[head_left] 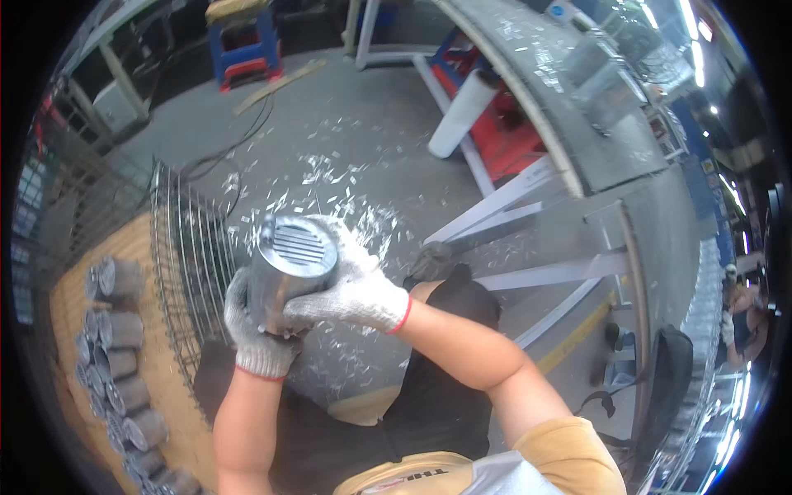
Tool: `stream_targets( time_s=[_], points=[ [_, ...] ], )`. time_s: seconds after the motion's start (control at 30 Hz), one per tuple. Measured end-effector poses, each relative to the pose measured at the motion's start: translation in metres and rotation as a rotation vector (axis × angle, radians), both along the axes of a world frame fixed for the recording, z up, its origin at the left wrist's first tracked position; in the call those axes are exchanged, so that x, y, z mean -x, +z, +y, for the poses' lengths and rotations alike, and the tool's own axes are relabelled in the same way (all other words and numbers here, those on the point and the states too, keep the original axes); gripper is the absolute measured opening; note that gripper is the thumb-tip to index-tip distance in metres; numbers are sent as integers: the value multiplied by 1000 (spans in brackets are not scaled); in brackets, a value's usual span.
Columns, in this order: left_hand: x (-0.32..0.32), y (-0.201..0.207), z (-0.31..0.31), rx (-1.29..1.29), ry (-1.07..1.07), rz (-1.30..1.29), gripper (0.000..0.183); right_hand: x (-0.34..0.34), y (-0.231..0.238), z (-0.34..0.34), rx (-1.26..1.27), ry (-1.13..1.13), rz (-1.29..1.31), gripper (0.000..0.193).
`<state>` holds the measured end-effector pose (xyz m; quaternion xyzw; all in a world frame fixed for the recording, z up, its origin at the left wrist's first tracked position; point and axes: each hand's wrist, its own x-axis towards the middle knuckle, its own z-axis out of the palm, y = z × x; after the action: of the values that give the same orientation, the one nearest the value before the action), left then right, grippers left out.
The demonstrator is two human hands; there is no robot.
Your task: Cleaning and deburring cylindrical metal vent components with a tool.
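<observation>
A grey metal cylinder (pixel 285 276) with a slotted, grille-like round end is held up in front of me between both hands. My left hand (pixel 250 320), in a pale knitted glove with a red cuff edge, wraps its left side and lower part. My right hand (pixel 353 285), gloved the same way, grips it from the right, with the thumb across its side and the other fingers partly behind the top end. The slotted end tilts up towards me. Some of the left fingers are hidden behind the cylinder.
On the left, a wire-mesh cage (pixel 194 256) lined with brown cardboard (pixel 186 388) holds several similar metal cylinders (pixel 124 330). Small shiny metal strips (pixel 334 177) litter the floor. A metal-topped workbench (pixel 615 153), a white roll (pixel 462 114) and a blue-and-red stool (pixel 245 45) stand beyond. Another person (pixel 749 318) is at far right.
</observation>
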<state>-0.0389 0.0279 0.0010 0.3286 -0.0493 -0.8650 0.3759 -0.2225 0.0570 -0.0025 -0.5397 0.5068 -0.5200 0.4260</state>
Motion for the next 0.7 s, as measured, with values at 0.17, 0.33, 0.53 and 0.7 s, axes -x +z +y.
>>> stream_targets(
  time_s=[0.17, 0.33, 0.53, 0.7],
  points=[
    [-1, 7, -4, 614, -77, -98, 62, 19, 48, 5, -141, -25, 72, 114],
    [-6, -14, -30, 499, -255, -490, 69, 51, 76, -8, -90, -69, 196, 92],
    [-29, -15, -37, 790, 42, -641, 71, 189, 235, -63, 460, -791, 826, 90],
    [-30, 0, -27, 851, -129, -663, 64, 233, 305, -72, -268, -917, 1360, 78]
  ],
)
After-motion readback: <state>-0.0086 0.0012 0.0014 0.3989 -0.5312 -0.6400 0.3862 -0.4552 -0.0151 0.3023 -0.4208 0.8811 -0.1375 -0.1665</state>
